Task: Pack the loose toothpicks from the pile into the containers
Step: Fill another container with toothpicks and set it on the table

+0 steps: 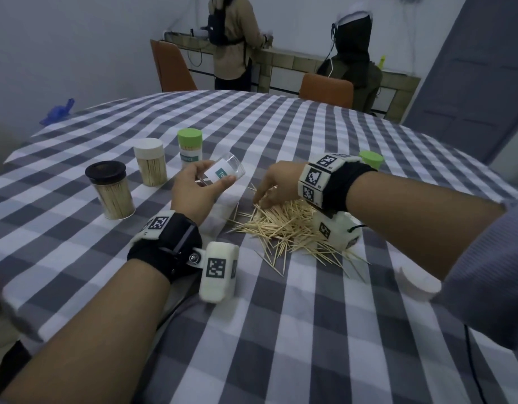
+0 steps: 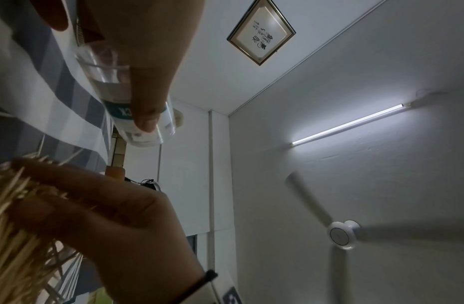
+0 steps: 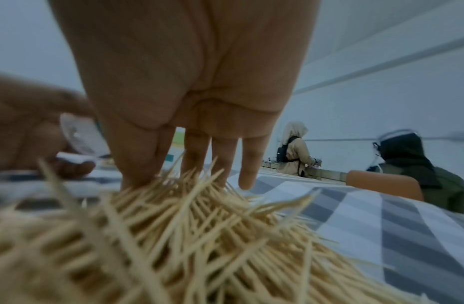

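Just toothpick pile under right hand

Overall light: dim, cool, bluish-grey in all three views.
Source: lit tube lamp on the ceiling, with a pale glow around it.
Shadows: soft and faint under the forearms on the table.
Blur: ceiling fan blades smeared; toothpicks nearest the right wrist lens soft; left hand out of focus there.
Distortion: table edge and walls bowed toward the head view's borders.
Noise: slight grain on walls.
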